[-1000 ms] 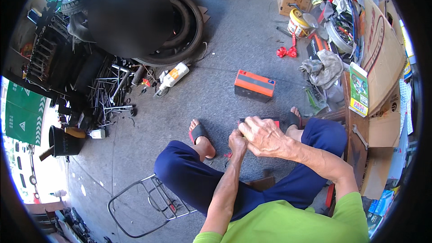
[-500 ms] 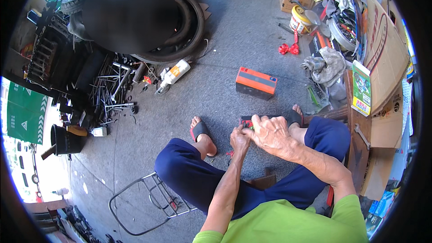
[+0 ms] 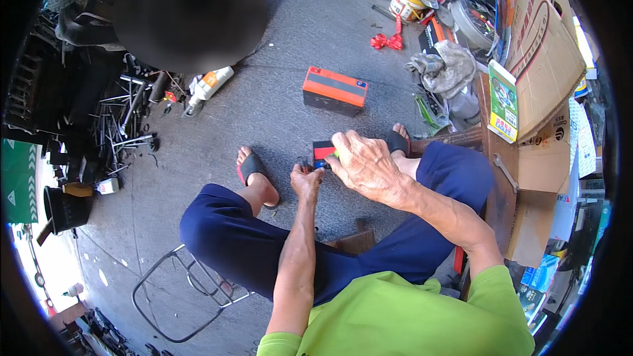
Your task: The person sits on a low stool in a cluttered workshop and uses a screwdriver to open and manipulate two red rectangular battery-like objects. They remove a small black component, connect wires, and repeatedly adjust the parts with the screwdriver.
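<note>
A black battery with a red top is between my two hands, partly hidden by them. My left hand is closed in a pinch at its near corner, by a small blue spot; what the fingertips hold is too small to tell. My right hand is curled over the battery's right side, fingers closed round something with a yellow-green bit showing. Most of that thing is hidden by the hand. Farther off, a similar orange-and-black battery stands on the floor.
Loose wrenches and rods lie at left, near a white bottle. A metal rack lies by my left knee. To the right are a wooden bench with a wrench, a grey rag, a yellow-lidded bucket and cardboard.
The view has shifted, so everything sits farther left and higher. My hands have drawn apart, the left one leaving the right's fingertips, and more of the battery's red top shows.
</note>
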`<state>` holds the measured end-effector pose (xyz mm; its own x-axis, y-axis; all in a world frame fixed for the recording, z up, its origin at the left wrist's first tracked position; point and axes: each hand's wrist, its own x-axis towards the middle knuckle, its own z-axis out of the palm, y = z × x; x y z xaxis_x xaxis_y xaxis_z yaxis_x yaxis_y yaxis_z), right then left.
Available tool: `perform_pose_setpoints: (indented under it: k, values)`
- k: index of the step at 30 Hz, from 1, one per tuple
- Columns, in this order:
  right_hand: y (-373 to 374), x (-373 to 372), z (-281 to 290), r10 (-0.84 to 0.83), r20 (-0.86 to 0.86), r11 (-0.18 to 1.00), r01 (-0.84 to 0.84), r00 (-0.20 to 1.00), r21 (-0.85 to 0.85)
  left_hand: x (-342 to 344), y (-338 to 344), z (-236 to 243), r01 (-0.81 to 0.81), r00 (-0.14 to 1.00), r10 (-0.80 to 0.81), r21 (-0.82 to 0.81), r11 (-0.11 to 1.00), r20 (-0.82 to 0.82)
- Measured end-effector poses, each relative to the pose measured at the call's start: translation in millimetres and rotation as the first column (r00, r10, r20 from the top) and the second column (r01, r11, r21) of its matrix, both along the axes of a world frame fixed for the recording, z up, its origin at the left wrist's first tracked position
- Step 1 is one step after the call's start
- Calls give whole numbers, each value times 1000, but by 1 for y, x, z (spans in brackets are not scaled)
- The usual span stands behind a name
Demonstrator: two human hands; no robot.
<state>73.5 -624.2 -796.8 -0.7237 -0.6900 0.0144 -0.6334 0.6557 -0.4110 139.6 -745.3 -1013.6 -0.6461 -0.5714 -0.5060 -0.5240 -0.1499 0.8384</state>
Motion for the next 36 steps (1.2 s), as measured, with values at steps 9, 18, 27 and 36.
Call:
perform_pose_setpoints:
  k: [9,18,27,36]
  values:
    - [-6,0,14,-65,108,965,35,992,258,4,-2,-5,-65,996,73,164,984,-44]
    - [-3,0,9,51,-93,999,-50,994,14,7,-3,-2,-94,995,83,400,912,45]
    - [1,-2,-2,133,-90,980,-144,987,-134,0,-6,-45,-200,980,83,901,386,182]
    - [5,-2,4,121,-98,988,-129,988,-81,-10,4,-35,-290,957,84,909,299,277]
